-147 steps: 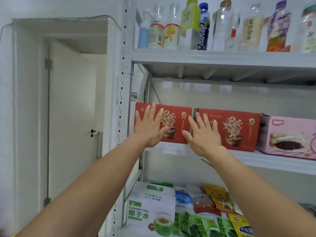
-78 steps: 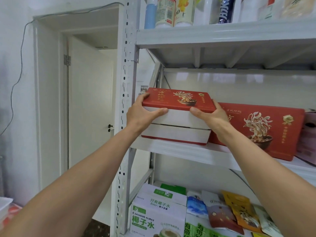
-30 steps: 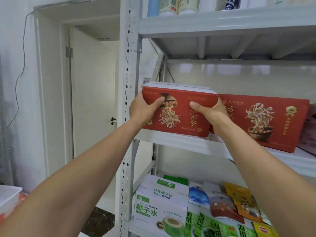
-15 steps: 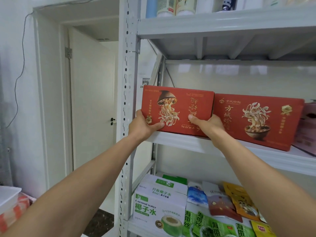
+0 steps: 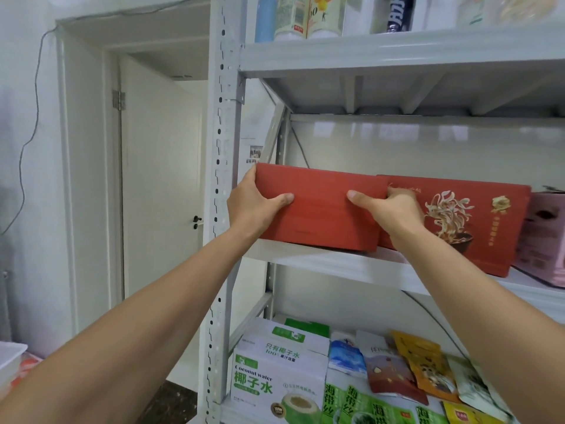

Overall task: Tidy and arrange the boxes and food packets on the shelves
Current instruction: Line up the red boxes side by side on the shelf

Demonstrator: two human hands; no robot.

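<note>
Two-handed grasp on a box at the shelf edge. The left hand (image 5: 255, 208) holds the left end of the plain red box (image 5: 319, 218), thumb laid across the front face and fingers wrapped behind the end; the right hand (image 5: 393, 211) clasps the right end likewise, its fingers tucked into the narrow gap against the printed red box (image 5: 467, 228). The held box stands on its long edge at the left end of the middle shelf (image 5: 336, 266), a blank face outward, its lower edge at the shelf's front lip; whether that edge bears on the shelf or hangs just above it cannot be told. Likely hazards: (a) fingers wedged between the two red boxes may be pinched, or may drag the printed box forward on withdrawal; (b) a sideways push could drive the printed box into the pink box (image 5: 547, 237) beside it; (c) the left corner sits near the upright post (image 5: 220, 179) and could catch there, skewing the box; (d) release this close to the lip could let the box tip forward onto the coconut water carton (image 5: 276, 373) and food packets (image 5: 397, 373) on the shelf below; (e) left as turned, the blank face would not match its printed neighbour.
</note>
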